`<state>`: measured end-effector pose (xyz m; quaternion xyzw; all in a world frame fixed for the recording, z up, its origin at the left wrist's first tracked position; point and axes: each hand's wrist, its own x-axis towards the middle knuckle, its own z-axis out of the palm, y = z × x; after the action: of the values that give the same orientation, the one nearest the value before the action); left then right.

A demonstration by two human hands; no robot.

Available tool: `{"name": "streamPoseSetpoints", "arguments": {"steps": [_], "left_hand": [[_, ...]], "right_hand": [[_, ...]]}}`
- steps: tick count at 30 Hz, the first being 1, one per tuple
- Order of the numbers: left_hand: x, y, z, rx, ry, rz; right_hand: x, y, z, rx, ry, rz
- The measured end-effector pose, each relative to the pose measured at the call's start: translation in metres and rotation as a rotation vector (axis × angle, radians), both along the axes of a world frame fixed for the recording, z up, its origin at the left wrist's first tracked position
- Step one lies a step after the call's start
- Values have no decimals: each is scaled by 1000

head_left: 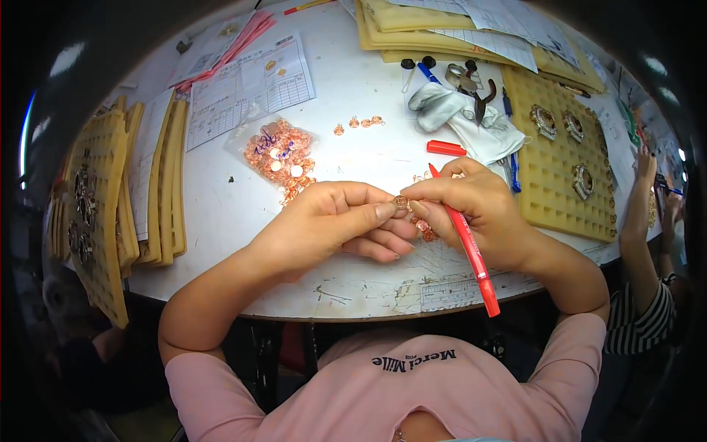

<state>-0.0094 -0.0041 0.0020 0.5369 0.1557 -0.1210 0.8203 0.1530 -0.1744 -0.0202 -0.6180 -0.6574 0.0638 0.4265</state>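
Observation:
Near the table's front edge, a small round copper-coloured charm [401, 201] is pinched between the thumb and forefinger of my left hand [331, 214]. The thumb and forefinger of my right hand [482, 202] meet the charm from the other side. A red marker pen [475, 258] also lies in my right hand, its uncapped tip pointing away from me. Just beyond that hand rests a red pen cap [445, 148]. More copper-coloured charms [427, 230] lie partly hidden under my fingers. Left of centre, similar pieces fill and spill from a clear plastic bag [265, 151].
Several charms [366, 123] form a short row farther back. Pliers [479, 99] lie on white gloves [464, 121]. A yellow slotted board [560, 147] holding metal pieces lies right; more boards [158, 184] stand left. Printed sheets [250, 88] lie behind. Another person's arm [639, 214] is far right.

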Motion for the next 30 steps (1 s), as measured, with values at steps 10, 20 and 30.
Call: {"name": "streamPoseSetpoints", "arguments": {"steps": [10, 20, 30], "left_hand": [[-1, 1, -4, -42, -2, 2], [-1, 4, -7, -105, -12, -12], [-3, 33, 17, 565, -262, 216]], "right_hand": [[0, 1, -2, 24, -11, -32], [3, 2, -2, 32, -30, -32], [16, -5, 29, -69, -361, 18]]}}
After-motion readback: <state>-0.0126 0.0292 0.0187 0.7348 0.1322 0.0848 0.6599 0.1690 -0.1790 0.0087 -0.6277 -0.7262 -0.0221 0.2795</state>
